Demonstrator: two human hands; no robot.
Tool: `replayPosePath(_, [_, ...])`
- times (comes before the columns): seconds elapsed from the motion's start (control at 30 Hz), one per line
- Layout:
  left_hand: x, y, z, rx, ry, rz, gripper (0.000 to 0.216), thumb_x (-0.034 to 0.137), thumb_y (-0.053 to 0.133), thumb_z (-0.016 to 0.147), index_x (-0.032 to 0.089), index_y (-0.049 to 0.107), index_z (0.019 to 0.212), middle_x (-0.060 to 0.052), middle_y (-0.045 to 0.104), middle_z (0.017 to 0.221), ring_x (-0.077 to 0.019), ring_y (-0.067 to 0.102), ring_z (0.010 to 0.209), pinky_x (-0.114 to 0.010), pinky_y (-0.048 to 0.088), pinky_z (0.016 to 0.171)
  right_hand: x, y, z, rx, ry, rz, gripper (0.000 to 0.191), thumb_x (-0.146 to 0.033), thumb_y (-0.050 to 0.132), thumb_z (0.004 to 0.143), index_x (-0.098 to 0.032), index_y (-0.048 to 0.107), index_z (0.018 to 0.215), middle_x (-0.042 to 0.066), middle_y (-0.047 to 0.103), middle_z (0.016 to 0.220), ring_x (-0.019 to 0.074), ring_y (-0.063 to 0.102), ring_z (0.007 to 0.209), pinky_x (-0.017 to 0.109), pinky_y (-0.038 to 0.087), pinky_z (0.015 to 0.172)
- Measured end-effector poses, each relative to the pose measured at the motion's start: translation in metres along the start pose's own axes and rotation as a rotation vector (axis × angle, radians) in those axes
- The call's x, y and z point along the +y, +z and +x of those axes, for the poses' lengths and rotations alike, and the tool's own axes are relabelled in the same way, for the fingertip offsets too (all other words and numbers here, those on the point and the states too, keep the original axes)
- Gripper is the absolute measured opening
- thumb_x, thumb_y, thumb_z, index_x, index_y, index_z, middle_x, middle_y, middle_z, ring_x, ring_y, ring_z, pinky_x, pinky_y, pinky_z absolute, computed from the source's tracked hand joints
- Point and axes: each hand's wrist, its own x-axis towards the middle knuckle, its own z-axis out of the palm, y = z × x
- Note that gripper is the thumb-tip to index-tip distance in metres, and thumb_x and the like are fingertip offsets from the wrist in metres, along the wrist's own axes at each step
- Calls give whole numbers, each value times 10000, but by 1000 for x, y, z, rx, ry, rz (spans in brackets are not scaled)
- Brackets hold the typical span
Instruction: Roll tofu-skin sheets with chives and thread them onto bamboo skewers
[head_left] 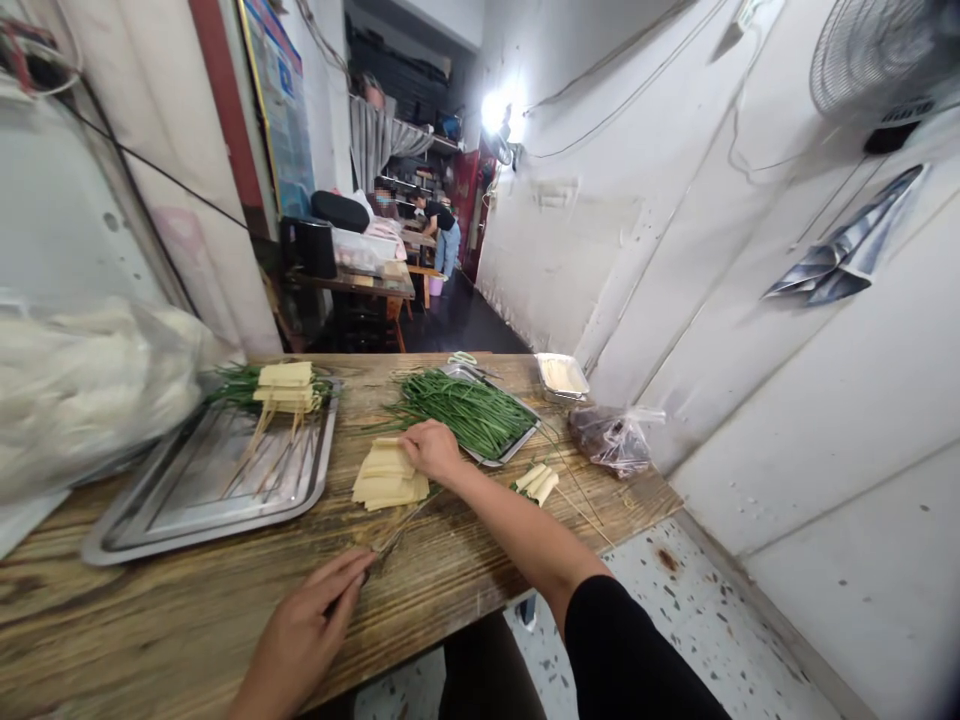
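Observation:
My left hand point(319, 615) is closed near the front of the table, its fingertips pinching a thin skewer-like stick point(397, 527) that slants away to the right. My right hand point(431, 450) has its fingers curled down on the upper right edge of a stack of pale yellow tofu sheets point(386, 478), gripping at a sheet; its fingertips are partly hidden. Behind that hand, long green chives point(465, 410) fill a metal tray point(491, 462). To the right of my forearm are rolled tofu sheets point(536, 483) with green showing at the ends.
At left, a large metal tray point(225, 525) carries skewered tofu rolls point(286, 388) and greens, beside a bulky plastic bag point(90, 390). A pale-filled container point(562, 376), a dark-filled bag point(611, 437) and loose skewers point(585, 515) lie at right. A person point(442, 230) stands far back.

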Motion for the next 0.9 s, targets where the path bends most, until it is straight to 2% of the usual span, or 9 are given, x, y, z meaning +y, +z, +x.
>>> replayPosePath(0.13, [15,-14,1,210,-85,178,408,318,531,1038,248,663,1419,-111,762,1318,-254,759,1155,-403,618,1053,-15,-11,-18,174,30,37,322,-202,472,1091,-174,792,1107,97,798,1214,176,697,1121,285,467,1012])
replayPosePath(0.23, [28,-24,2,286,-5,321,619,250,593,1000,225,455,1603,-188,647,1479,-337,661,1328,-533,527,1158,-29,0,-65,150,-247,61,215,-242,575,1060,-211,783,1017,61,813,1105,169,704,1068,292,482,996])
replayPosePath(0.33, [33,-26,5,151,234,336,578,191,617,974,204,519,1543,-166,741,1327,-337,697,1262,-514,532,1125,-42,20,-125,-35,-538,-41,211,-379,634,1045,-233,750,947,48,801,1079,181,692,1029,307,504,919])
replayPosePath(0.43, [30,-20,8,-18,390,269,348,199,549,1011,193,668,1338,-97,812,1096,-258,771,1020,-395,579,987,-40,21,-159,-58,-604,-65,240,-387,583,1071,-208,743,1054,83,778,1180,178,683,1080,299,511,933])
replayPosePath(0.53, [26,-18,10,-67,423,259,240,244,517,1029,185,740,1092,-85,816,998,-235,772,910,-358,588,883,-10,-11,-148,-45,-421,-64,260,-297,521,1090,-193,758,1109,93,780,1181,168,679,1097,284,501,969])
replayPosePath(0.67, [25,-22,12,-49,404,274,231,262,519,1027,194,733,972,-69,801,904,-234,757,826,-369,579,820,57,-76,-95,-133,237,-272,299,-269,501,1092,-213,793,1124,83,776,1227,180,656,1179,258,468,1010])
replayPosePath(0.7, [25,-22,12,-46,399,271,223,268,521,1027,203,728,970,-61,799,893,-230,754,812,-368,577,812,73,-88,-83,-151,322,-306,317,-235,490,1084,-187,802,1116,113,777,1217,204,668,1167,272,481,985])
replayPosePath(0.8, [24,-23,12,-35,393,250,213,283,516,1026,236,716,970,-39,797,882,-223,750,803,-362,577,811,110,-106,-58,-196,439,-348,305,-195,524,1049,-144,802,1163,155,780,1199,223,705,1107,273,507,929])
replayPosePath(0.9, [18,-22,9,-35,402,240,236,281,494,1020,241,722,972,-40,798,877,-231,751,810,-369,585,809,126,-99,-50,-238,456,-353,289,-287,609,1030,-172,791,1223,127,775,1239,218,703,1136,258,517,938])
